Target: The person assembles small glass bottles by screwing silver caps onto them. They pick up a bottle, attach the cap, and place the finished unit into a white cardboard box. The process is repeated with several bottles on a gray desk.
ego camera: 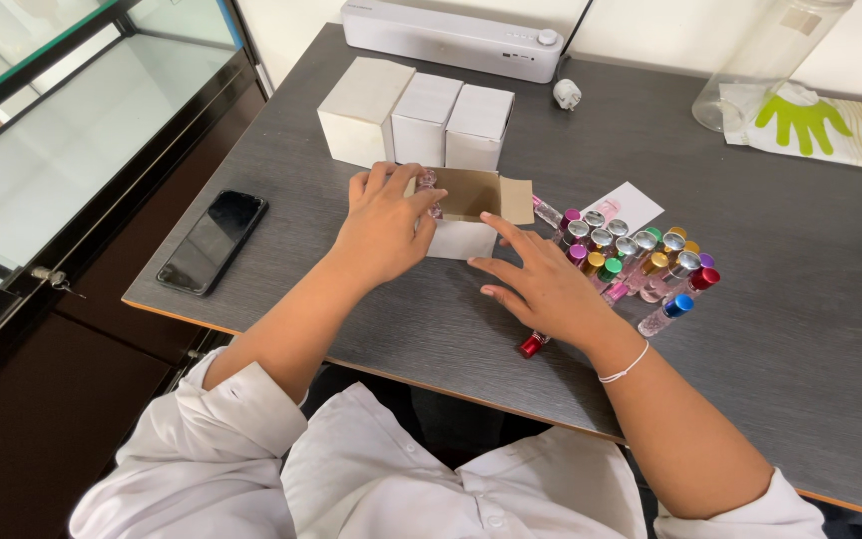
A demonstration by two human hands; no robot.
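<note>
Cardboard box [466,215], pink bottles [428,185] inside

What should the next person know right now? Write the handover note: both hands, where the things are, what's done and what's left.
Left hand: lowering a small vial into the open white box.
Right hand: empty, fingers spread, steadying the box's right side; one red-capped vial lies under it.
Three closed white boxes stand in a row behind; their contents cannot be seen.
Loose coloured-cap vials are clustered to the right.
Left: the open box is unclosed, loose vials are unpacked.
</note>
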